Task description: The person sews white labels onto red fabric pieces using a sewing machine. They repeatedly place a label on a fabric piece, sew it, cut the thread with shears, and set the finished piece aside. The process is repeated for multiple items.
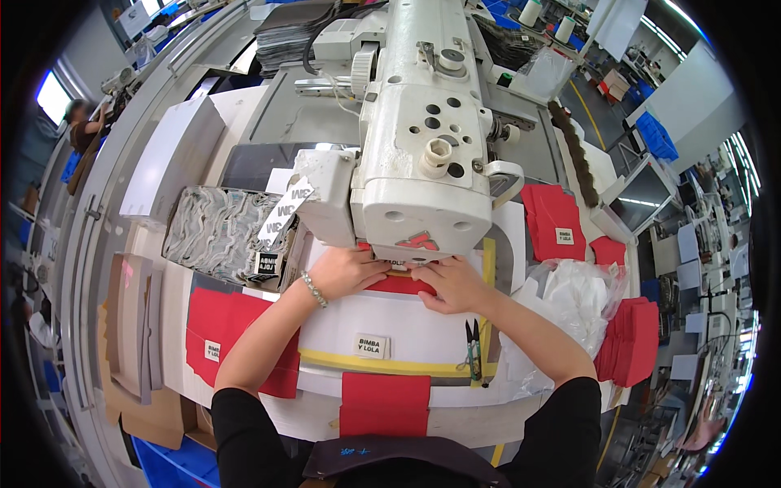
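Under the head of a white sewing machine (427, 187) lies a red cloth piece (399, 285) with a small pale label (399, 265), partly hidden by the machine. My left hand (346, 270), a beaded bracelet at its wrist, rests on the left side of the cloth, its fingers stretched toward the label. From the right, my right hand (451, 285) lies flat, fingertips beside the label and thumb spread apart on the cloth's edge. Both hands press the cloth down rather than lift it. Nearer me, another pale label (372, 346) sits on the white work surface (325, 329).
Thread snips (473, 350) lie right, near yellow tape (407, 366). Red cloth pieces lie left (244, 333), front (384, 404) and right (630, 342). A box of labels (224, 236) stands left of the machine; a clear plastic bag (569, 301) lies right. Another person (83, 128) is far left.
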Action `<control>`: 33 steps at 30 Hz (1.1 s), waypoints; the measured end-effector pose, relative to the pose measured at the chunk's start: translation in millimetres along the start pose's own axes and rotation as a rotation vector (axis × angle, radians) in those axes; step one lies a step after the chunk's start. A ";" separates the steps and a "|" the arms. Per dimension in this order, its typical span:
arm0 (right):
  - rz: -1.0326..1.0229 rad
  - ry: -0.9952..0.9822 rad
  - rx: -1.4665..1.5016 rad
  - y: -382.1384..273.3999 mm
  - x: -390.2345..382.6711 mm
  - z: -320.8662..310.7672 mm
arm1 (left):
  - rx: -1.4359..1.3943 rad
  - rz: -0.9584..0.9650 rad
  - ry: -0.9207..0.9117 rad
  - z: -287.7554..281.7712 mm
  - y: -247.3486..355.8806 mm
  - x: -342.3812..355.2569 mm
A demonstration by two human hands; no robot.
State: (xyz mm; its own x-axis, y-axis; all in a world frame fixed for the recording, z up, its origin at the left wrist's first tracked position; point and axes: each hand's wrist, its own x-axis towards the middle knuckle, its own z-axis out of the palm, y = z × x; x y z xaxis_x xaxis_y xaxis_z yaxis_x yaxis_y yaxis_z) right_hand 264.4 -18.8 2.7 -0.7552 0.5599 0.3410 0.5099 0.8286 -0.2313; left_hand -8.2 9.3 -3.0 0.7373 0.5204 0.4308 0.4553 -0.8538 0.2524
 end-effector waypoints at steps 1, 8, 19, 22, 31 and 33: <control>0.004 -0.004 -0.007 0.2 -0.4 -0.1 | -0.009 -0.013 -0.007 -1.9 2.8 2.5; -0.006 -0.009 0.001 1.5 -1.5 1.9 | -0.072 -0.010 0.012 1.2 4.9 7.4; -0.022 0.031 -0.005 0.3 -0.7 0.4 | -0.051 -0.025 -0.041 3.4 7.1 6.8; -0.027 0.030 -0.012 -2.3 -0.3 -1.2 | 0.017 -0.027 -0.041 3.2 9.1 3.9; -0.104 0.117 -0.052 1.5 -4.5 5.3 | 0.154 -0.041 -0.054 -0.3 19.2 5.9; -0.107 0.151 -0.043 6.9 -12.2 4.2 | 0.094 -0.085 -0.078 3.4 15.9 5.5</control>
State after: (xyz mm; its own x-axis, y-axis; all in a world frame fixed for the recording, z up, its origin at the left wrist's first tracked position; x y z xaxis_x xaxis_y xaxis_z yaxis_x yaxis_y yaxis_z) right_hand 275.4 -20.0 -6.9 -0.7374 0.4597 0.4948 0.4498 0.8808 -0.1480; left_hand 4.8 -1.4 0.4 0.7288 0.5932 0.3421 0.5598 -0.8038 0.2013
